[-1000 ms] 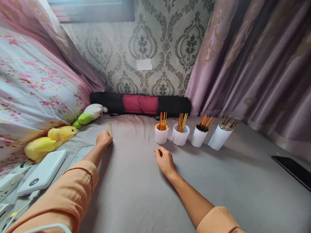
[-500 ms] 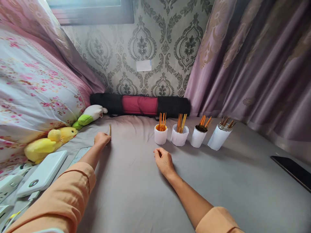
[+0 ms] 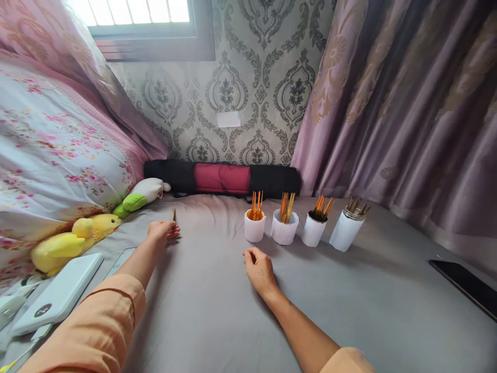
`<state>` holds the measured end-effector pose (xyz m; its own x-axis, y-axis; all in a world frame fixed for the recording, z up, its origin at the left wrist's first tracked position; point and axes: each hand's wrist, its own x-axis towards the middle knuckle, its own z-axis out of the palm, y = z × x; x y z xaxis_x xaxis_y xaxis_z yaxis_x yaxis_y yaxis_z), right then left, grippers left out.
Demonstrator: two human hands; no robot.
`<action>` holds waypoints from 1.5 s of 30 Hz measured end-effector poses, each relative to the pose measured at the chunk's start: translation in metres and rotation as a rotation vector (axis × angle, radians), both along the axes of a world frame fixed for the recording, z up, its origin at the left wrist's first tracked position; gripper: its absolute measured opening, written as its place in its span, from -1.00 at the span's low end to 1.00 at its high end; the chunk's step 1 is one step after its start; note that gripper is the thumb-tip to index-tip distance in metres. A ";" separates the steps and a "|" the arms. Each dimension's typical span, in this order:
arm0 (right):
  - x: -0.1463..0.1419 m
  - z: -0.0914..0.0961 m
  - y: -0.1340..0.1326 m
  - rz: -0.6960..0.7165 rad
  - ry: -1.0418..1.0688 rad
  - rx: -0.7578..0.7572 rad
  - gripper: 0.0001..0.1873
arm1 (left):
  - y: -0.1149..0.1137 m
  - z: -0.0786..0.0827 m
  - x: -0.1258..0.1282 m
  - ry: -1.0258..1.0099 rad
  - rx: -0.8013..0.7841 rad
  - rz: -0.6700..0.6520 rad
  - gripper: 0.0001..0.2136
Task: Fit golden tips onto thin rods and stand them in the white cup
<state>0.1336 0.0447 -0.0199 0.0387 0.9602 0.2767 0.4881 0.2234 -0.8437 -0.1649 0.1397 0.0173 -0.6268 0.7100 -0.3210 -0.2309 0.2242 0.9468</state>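
Observation:
At the left, my left hand (image 3: 162,232) is closed on thin brown sticks (image 3: 174,214) whose tips point up past the fingers. How many it holds I cannot tell. My right hand (image 3: 259,270) rests on the grey sheet with its fingers curled in, and nothing shows in it. Just beyond it stands a white-wrapped cup (image 3: 254,231) with orange sticks (image 3: 257,204). To its right come a wider white cup (image 3: 284,233) with brown and yellow sticks, a white-wrapped can (image 3: 313,233) with orange sticks, and a tilted white-wrapped jar (image 3: 345,232) with dark brown sticks.
A black and red roll (image 3: 222,177) lies along the wall. Plush toys (image 3: 77,238), a white power bank (image 3: 58,295) and a phone (image 3: 119,263) lie at the left. Another black phone (image 3: 466,285) is at the right edge. The grey sheet (image 3: 205,305) covers the surface.
The view has tilted up, so everything sits lower in the picture. My left hand's fingers have loosened or turned a little around the sticks. My right hand has stayed in place.

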 end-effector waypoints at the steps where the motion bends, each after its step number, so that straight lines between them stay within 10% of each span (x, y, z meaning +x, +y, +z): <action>1: 0.000 0.000 0.000 0.001 0.002 0.000 -0.73 | 0.001 0.000 0.003 -0.032 0.003 -0.006 -0.89; 45: 0.001 -0.003 0.003 0.020 0.001 0.015 -0.68 | -0.051 -0.010 0.085 -0.522 0.315 -0.160 -0.78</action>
